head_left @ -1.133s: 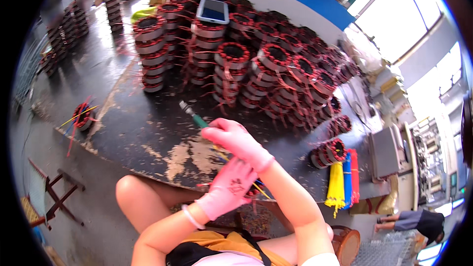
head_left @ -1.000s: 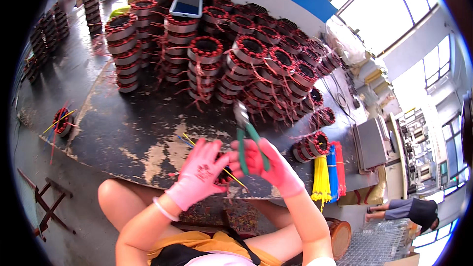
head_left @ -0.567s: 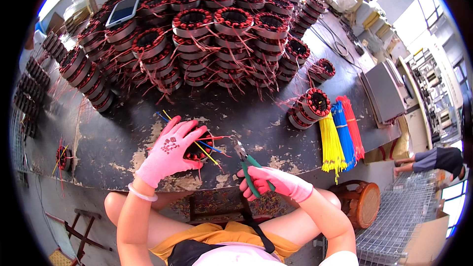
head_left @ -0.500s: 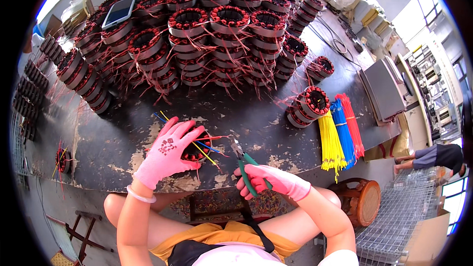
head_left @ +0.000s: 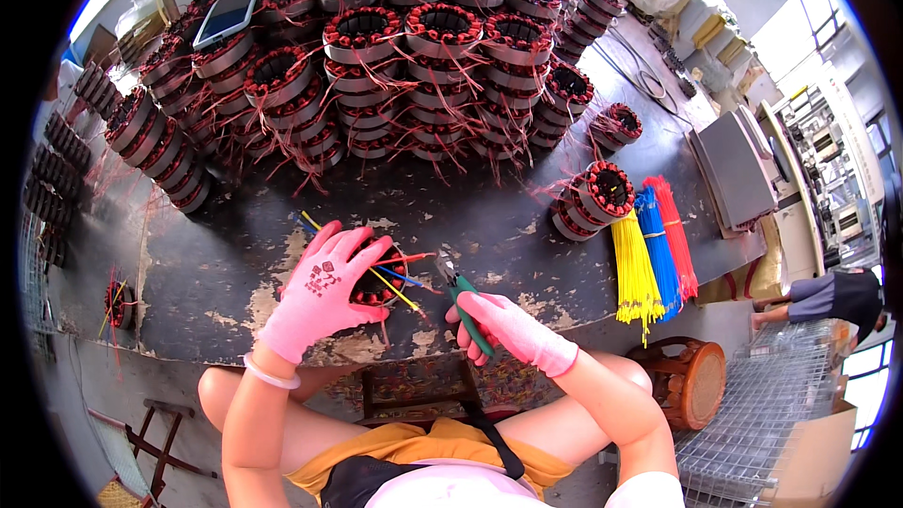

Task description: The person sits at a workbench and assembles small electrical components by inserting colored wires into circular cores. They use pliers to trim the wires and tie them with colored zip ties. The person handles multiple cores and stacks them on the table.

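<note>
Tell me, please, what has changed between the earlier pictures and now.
The right hand has moved from over the left hand to its right; its green-handled pliers, spread wider a moment ago, have been squeezed closer. The pliers stay gripped, the left hand stays at the wound ring; phone and wire bundles are unmoved.

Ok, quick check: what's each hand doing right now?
Left hand: open and spread over the red-wound ring; how firmly it grips can't be told.
Right hand: closed around the green-handled pliers.
</note>
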Demonstrator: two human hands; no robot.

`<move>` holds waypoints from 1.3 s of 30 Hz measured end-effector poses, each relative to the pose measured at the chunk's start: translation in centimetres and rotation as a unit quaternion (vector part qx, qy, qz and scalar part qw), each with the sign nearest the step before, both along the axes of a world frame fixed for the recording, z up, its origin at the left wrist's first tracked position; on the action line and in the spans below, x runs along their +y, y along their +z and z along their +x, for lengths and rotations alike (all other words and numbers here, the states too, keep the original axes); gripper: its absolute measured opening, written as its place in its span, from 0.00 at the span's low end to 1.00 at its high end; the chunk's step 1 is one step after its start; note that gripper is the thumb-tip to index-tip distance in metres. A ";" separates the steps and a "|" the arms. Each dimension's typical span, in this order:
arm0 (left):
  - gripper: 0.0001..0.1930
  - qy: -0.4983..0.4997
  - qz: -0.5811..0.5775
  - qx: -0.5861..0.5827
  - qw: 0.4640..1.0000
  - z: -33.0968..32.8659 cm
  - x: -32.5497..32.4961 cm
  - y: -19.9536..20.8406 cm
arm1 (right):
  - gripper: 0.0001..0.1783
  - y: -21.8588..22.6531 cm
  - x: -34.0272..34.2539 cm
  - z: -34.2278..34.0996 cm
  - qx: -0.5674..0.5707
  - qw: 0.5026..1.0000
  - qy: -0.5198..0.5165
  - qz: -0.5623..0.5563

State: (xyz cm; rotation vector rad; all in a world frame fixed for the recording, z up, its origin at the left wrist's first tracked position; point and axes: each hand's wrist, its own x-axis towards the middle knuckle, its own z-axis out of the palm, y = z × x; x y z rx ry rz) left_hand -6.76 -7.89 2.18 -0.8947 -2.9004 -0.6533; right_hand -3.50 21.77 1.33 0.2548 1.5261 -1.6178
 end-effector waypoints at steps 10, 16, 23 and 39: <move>0.51 0.043 -0.001 -0.013 0.999 1.1 -0.3 -0.1 | 0.36 0.8 2.7 1.3 -0.067 0.995 0.048 -0.058; 0.51 0.032 -0.002 -0.024 0.999 0.6 0.0 -0.1 | 0.37 0.9 1.6 0.5 -0.053 0.996 0.067 -0.019; 0.51 0.029 0.005 -0.024 0.999 0.7 -0.2 -0.2 | 0.35 1.3 0.8 0.1 -0.042 0.998 0.049 -0.016; 0.52 0.026 0.006 -0.024 0.999 0.6 -0.1 -0.2 | 0.34 0.4 1.7 -0.8 0.003 0.996 0.086 0.004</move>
